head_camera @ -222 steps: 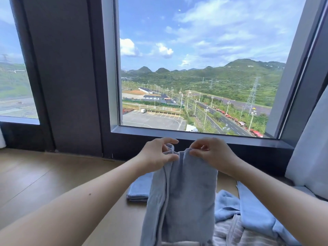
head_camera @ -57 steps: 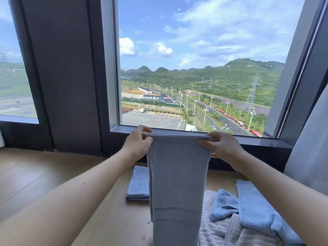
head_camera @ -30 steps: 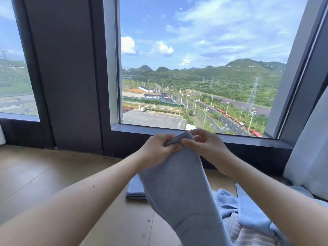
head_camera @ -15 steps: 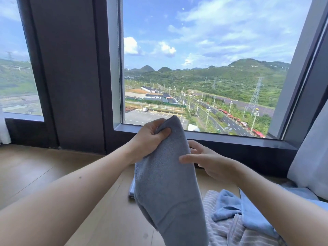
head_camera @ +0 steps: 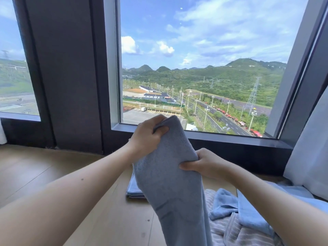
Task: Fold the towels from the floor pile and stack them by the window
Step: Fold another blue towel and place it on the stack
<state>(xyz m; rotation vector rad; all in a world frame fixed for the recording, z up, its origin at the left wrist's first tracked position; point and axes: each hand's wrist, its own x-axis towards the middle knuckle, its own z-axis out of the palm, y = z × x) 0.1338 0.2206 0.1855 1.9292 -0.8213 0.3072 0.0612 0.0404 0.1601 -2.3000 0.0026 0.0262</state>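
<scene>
Head view: long, nubby grey-blue towel (head_camera: 168, 183)

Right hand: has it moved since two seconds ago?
Yes. The right hand has dropped from window sill level to below it, and now grips the grey towel lower down its edge.

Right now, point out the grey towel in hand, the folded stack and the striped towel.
grey towel (head_camera: 170, 183): head view, middle of the hanging cloth.
folded stack (head_camera: 133, 189): head view, left edge showing beside the grey towel.
striped towel (head_camera: 230, 235): head view, bare striped part in the floor pile.
</scene>
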